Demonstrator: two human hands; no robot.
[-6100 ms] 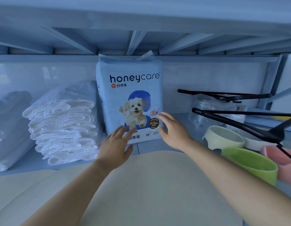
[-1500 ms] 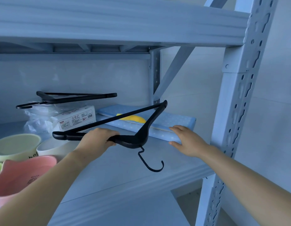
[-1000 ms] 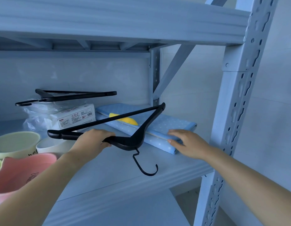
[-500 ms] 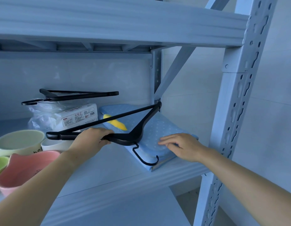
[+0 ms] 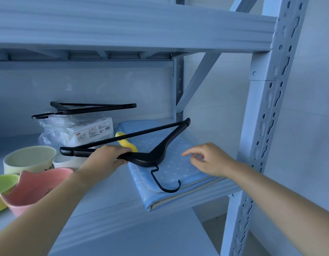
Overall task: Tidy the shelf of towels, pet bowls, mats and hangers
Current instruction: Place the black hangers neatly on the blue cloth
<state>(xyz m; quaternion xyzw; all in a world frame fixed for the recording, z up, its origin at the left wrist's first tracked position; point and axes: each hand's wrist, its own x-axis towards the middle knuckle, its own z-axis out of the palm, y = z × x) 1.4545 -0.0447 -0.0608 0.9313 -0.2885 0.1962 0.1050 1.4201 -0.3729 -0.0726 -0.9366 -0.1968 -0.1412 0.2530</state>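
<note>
In the centre of the frame the left hand (image 5: pixel 106 159) is gripping a black hanger (image 5: pixel 152 152) by one of its arms, its grip closed around the bar, holding the hanger nearly flat with the hook (image 5: pixel 165 182) dangling toward the camera over the folded blue dotted mat (image 5: pixel 171 163). The mat is lying at the right end of the shelf (image 5: pixel 108 206), one corner jutting past the front edge; a yellow shape (image 5: pixel 126 143) is showing on its top. To the right, the right hand (image 5: pixel 209 159) is hovering just above the mat, fingers spread loosely, its grip wide and holding nothing. At lower left, bowls are crowding together: a pink one (image 5: pixel 36 189), a green one (image 5: pixel 3 187), a cream one (image 5: pixel 29 159) and a white one (image 5: pixel 67 161) behind; what their insides hold cannot be told. Further back, a second black hanger (image 5: pixel 82 109) is resting on top of a clear plastic bag (image 5: pixel 53 130) holding a white labelled pack (image 5: pixel 93 132).
</note>
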